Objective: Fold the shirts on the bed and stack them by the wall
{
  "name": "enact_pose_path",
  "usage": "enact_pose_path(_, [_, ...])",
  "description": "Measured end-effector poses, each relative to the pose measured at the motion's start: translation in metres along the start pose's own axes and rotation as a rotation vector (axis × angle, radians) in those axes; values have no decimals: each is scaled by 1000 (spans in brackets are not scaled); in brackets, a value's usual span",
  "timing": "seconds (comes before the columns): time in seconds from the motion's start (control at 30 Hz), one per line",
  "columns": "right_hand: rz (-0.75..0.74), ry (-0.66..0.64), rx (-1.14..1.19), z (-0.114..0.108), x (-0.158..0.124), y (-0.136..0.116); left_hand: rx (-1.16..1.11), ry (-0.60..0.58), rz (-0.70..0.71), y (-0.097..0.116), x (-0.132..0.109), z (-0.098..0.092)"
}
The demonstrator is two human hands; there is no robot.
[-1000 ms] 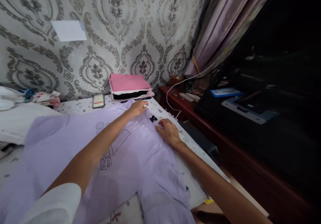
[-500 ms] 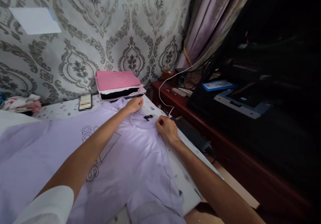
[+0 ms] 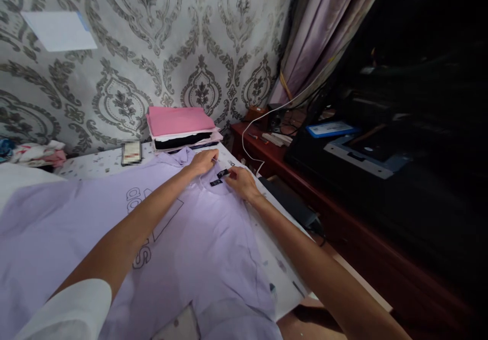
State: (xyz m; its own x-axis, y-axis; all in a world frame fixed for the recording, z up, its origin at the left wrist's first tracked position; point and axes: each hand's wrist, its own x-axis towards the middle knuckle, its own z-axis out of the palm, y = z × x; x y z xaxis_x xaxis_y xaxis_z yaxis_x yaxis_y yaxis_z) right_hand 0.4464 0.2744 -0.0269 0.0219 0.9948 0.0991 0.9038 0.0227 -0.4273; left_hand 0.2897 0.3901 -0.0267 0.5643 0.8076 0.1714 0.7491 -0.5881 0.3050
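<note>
A lilac T-shirt (image 3: 198, 258) with outlined lettering lies spread over a white patterned cover (image 3: 290, 291), its neckline pointing away to the right. My left hand (image 3: 205, 162) is closed on the far side of the collar, its fingertips partly hidden. At the near side of the neckline, my right hand (image 3: 243, 182) pinches the edge of the collar beside the black neck labels (image 3: 216, 182). My left forearm crosses above the shirt's print and covers part of the letters.
Behind the shirt stand a stack of folded clothes (image 3: 181, 121) and a small blurred box (image 3: 131, 153). Crumpled clothes (image 3: 38, 154) lie at far left. A dark red cabinet (image 3: 343, 238) with a white cable (image 3: 247, 149) and a large black screen (image 3: 419, 101) borders the right.
My right hand has moved left and slightly away from me, closer to my left hand. The collar's near edge has shifted with it, and the black labels now lie flatter and show more.
</note>
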Motion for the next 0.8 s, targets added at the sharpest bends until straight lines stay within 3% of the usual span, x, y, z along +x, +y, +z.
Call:
enact_pose_path(0.2, [-335,-5,-22,13,-8,2,-16,30,7,-3,-1,6])
enact_pose_path(0.4, [-434,-11,-5,16,-9,9,-8,98,45,4,-17,-8])
enact_pose_path(0.47, [-474,-23,-20,16,-10,8,-16,113,133,12,-31,-14])
enact_pose_path(0.6, [-523,-60,-13,16,-12,9,-56,-14,333,26,-68,-14])
enact_pose_path(0.8, [-444,6,132,15,-9,17,-60,-153,191,28,-108,0])
